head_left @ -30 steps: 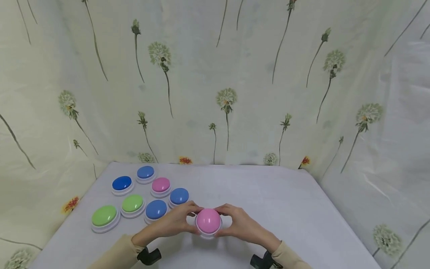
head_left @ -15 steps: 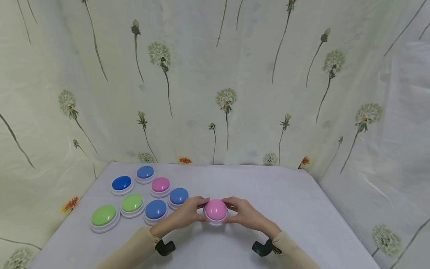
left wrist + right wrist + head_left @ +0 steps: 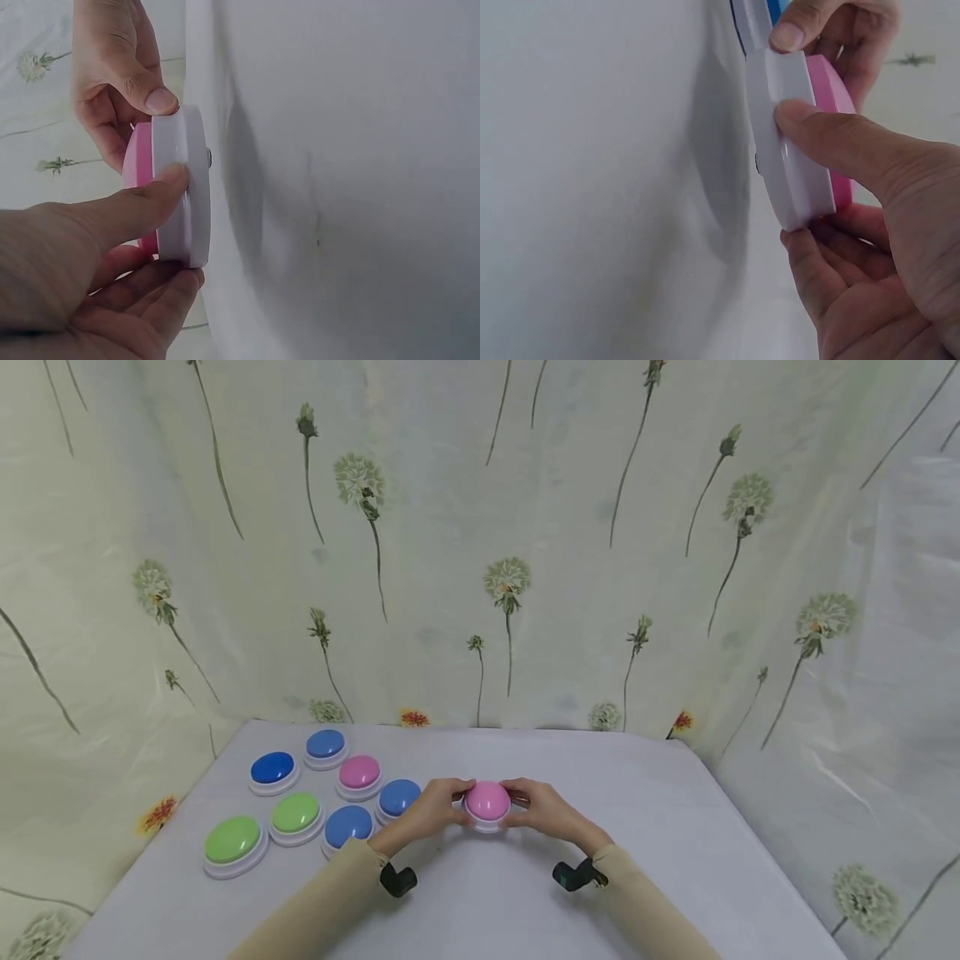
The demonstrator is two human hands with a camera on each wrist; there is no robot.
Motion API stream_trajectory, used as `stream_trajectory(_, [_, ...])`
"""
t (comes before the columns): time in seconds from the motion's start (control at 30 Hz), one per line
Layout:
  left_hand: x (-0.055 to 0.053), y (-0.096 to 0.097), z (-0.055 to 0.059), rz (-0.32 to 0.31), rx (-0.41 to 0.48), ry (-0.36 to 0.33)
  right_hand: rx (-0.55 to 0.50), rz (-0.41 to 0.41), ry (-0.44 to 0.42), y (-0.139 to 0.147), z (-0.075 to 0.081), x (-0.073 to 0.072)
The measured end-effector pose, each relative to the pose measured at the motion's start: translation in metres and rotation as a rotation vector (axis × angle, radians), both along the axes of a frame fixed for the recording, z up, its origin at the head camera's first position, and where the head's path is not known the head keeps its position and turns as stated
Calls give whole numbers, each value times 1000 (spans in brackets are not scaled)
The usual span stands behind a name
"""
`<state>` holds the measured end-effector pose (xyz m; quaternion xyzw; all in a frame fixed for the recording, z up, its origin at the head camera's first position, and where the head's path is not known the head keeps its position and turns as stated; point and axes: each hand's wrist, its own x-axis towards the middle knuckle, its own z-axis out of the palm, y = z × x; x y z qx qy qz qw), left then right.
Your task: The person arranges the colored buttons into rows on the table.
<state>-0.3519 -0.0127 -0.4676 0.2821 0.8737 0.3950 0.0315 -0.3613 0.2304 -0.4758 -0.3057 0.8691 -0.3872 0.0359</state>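
Both hands grip a pink push button [image 3: 487,800] with a round white base, one from each side. The left hand [image 3: 437,806] pinches its left edge, thumb on the near side of the base and fingers on the far side. Opposite it, the right hand [image 3: 547,810] holds the right edge in the same way. In the left wrist view the button's white base [image 3: 180,187] hangs just off the table, its shadow beside it. From the right wrist, the left thumb and the right thumb both show pressed on the white base [image 3: 780,165].
Left of the hands stand a blue button [image 3: 400,797], another blue button [image 3: 348,825] partly behind the left wrist, green buttons [image 3: 296,812] [image 3: 232,840], a pink one [image 3: 359,772] and further blue ones [image 3: 272,768] [image 3: 326,743]. A white cloth covers the table [image 3: 600,777]; flowered fabric [image 3: 420,568] hangs behind.
Both hands have carried the pink button away from the body and slightly right, over the table. Their grip on it looks the same, and the other buttons have stayed put.
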Motion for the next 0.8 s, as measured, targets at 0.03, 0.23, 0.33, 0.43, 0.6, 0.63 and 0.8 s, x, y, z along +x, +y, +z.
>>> stream_trajectory(0.03, [-3, 1, -1, 11, 1, -7, -7, -2, 1, -1, 0, -3])
stream_trajectory(0.23, [-20, 7, -3, 61, 19, -40, -9, -19, 30, -6, -1, -19])
stream_trajectory(0.33, [-27, 10, -3, 80, 21, -48, 5, -43, 33, -9, -3, -27])
stream_trajectory(0.43, [-33, 11, -5, 97, 21, -49, 19, -72, 25, -10, -6, -34])
stream_trajectory(0.6, [-38, 12, -8, 114, 26, -62, -2, -82, -23, -12, -8, -41])
stream_trajectory(0.63, [-39, 13, -8, 116, 27, -70, -3, -81, -28, -12, -9, -43])
stream_trajectory(0.8, [-42, 13, -11, 126, 18, -91, -6, -71, -37, -12, -13, -46])
